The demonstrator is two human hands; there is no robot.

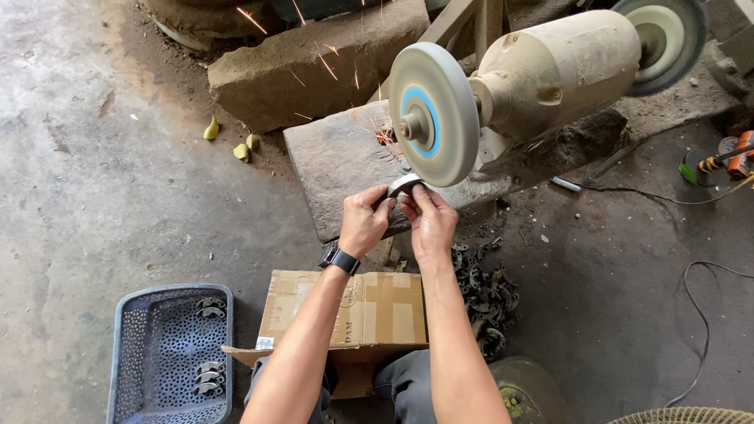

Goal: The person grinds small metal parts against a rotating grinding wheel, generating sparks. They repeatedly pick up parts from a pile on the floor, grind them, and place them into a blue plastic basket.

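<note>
Both my hands hold a small curved metal part (404, 184) against the lower edge of a spinning grey grinding wheel (433, 114) with a blue centre. My left hand (364, 221), with a black watch on its wrist, grips the part's left end. My right hand (428, 220) pinches its right end. Orange sparks (326, 63) fly up and to the left from the contact point. The wheel sits on the shaft of a beige bench grinder motor (559, 71), which carries a second wheel (664, 35) at its far end.
A blue plastic basket (129, 353) with a few metal parts stands at the lower left. A cardboard box (377, 310) lies under my forearms. A pile of dark metal parts (483, 290) lies to its right. Stone blocks (314, 63) support the grinder; cables (703, 314) run at right.
</note>
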